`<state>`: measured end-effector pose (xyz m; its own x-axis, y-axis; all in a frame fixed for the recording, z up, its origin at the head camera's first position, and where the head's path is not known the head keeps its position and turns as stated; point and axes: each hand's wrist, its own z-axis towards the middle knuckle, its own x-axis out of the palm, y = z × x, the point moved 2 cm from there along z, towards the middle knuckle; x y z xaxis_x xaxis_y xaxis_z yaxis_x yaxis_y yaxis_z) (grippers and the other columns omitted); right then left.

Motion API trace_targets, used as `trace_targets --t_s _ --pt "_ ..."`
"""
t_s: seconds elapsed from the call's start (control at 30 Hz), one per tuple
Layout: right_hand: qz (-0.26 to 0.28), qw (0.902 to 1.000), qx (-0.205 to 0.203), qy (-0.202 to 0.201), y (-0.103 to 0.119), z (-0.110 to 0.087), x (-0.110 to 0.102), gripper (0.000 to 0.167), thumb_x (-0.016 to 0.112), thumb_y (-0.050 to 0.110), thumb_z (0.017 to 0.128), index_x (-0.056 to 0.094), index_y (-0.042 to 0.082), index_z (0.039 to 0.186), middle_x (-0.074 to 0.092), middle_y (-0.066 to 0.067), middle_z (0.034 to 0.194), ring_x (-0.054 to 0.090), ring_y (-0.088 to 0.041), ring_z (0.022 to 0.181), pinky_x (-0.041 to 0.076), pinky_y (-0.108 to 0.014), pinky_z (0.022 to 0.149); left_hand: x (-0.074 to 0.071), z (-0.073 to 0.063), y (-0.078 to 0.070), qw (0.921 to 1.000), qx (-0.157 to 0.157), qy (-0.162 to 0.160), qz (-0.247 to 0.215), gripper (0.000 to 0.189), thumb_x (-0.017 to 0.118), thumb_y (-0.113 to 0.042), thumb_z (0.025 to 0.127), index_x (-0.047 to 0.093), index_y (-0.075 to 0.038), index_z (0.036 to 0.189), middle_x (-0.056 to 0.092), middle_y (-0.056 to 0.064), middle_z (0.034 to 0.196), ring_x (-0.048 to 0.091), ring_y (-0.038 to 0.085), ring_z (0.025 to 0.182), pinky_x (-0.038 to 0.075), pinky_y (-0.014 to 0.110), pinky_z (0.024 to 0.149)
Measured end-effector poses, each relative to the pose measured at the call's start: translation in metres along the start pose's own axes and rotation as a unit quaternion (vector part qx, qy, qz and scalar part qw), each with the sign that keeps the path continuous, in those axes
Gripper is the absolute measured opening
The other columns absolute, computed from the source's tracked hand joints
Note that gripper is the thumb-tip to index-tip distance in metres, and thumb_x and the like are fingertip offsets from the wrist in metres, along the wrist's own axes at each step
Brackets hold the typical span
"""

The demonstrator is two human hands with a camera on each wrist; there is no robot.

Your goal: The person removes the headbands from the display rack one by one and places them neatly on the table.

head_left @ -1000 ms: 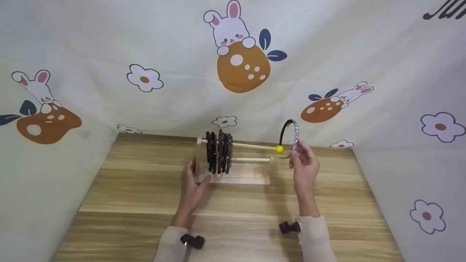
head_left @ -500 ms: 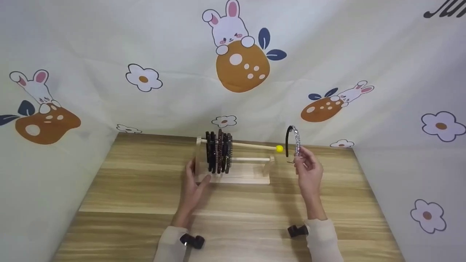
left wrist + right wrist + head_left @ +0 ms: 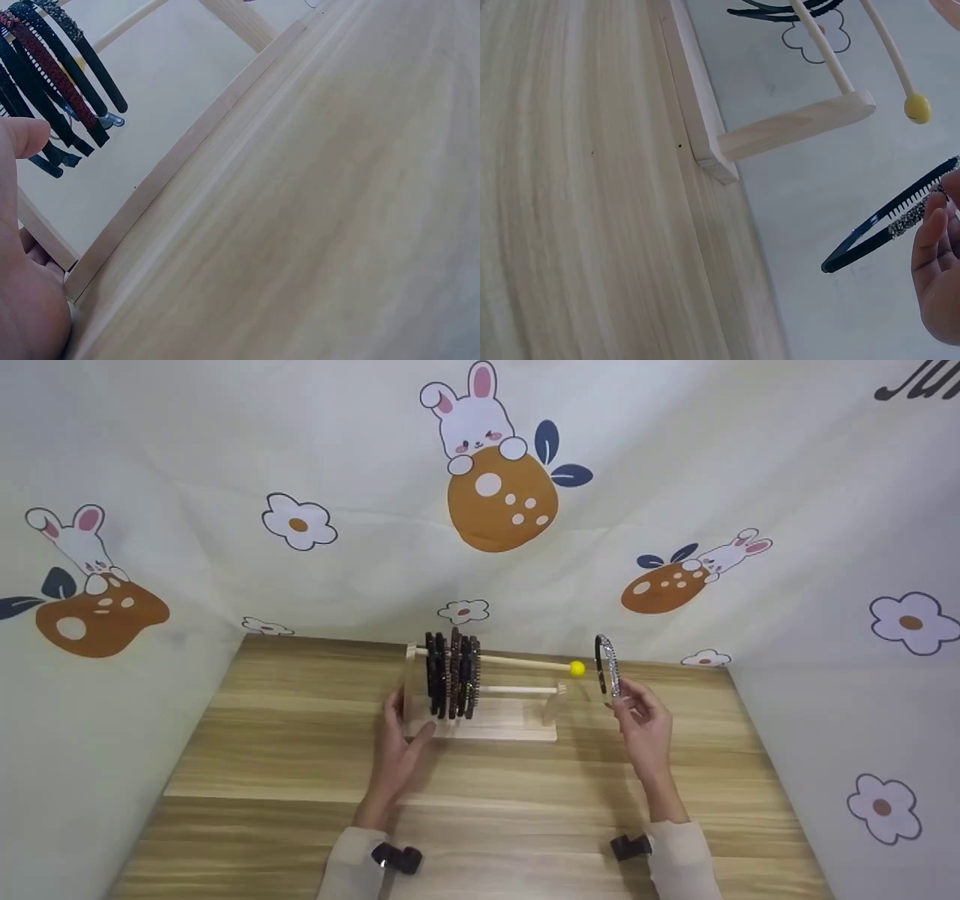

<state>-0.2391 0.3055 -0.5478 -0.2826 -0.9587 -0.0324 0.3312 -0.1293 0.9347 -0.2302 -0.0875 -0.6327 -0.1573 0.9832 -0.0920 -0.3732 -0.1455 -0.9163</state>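
"What's on the table (image 3: 300, 825)?"

"A wooden stand (image 3: 487, 731), its left end gripped by the left hand (image 3: 397, 757)."

"And on the stand?"

"A row of dark headbands (image 3: 453, 675), bunched toward its left side."

"Where's the right hand (image 3: 646, 733)?"

"Right of the stand, pinching one silvery headband (image 3: 611, 660) in the air, near a rod (image 3: 525, 662) tipped with a yellow ball (image 3: 577, 668)."

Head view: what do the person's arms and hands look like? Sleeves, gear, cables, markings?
Bare left hand and bare right hand, no gloves. Plain off-white cloth left sleeve, matching off-white cloth right sleeve. A small black chunky left device and similar black right device sit at the cuffs; fastening can't be made out. No cables or sleeve markings visible.
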Motion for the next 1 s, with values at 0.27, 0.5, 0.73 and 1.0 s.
trace_targets --t_s 0.27,0.5,0.73,1.0 --pt "-0.025 0.9997 0.006 0.004 -0.006 -0.001 -0.007 0.031 0.066 -0.019 0.099 0.065 -0.021 0.130 0.074 -0.004 0.105 0.066 -0.009 0.080 0.063 -0.018 0.072 0.000 0.000 0.001 1.0000 0.003 0.002 0.008 0.077 0.075 -0.006 0.104 0.029 0.012 0.163 0.035 0.042 0.165 0.042 0.060 0.150 0.036 0.072 0.126" --pt "-0.046 0.9988 0.012 0.004 -0.012 0.001 -0.013 0.030 0.065 -0.018 0.100 0.069 -0.018 0.130 0.075 -0.010 0.107 0.065 -0.008 0.078 0.060 -0.016 0.065 0.000 0.000 0.000 1.0000 -0.005 0.002 0.005 0.078 0.076 -0.008 0.104 0.029 0.011 0.163 0.035 0.041 0.166 0.043 0.060 0.150 0.041 0.074 0.122" --pt "-0.055 0.9978 0.037 0.005 -0.020 0.001 -0.020 0.028 0.063 -0.019 0.101 0.071 -0.016 0.127 0.074 -0.012 0.105 0.065 -0.008 0.076 0.057 -0.019 0.056 0.000 -0.001 0.000 0.9996 -0.026 0.007 -0.011 0.080 0.076 -0.010 0.104 0.028 0.006 0.166 0.034 0.037 0.169 0.044 0.058 0.150 0.050 0.074 0.113" --pt "-0.056 0.9963 0.061 0.021 -0.027 -0.003 -0.026 0.020 0.066 -0.014 0.101 0.072 -0.017 0.120 0.074 -0.011 0.098 0.071 -0.012 0.082 0.058 -0.016 0.066 0.000 -0.002 0.000 0.9988 -0.045 0.010 -0.015 0.078 0.074 -0.010 0.105 0.027 0.004 0.166 0.030 0.036 0.172 0.038 0.059 0.154 0.049 0.074 0.115"
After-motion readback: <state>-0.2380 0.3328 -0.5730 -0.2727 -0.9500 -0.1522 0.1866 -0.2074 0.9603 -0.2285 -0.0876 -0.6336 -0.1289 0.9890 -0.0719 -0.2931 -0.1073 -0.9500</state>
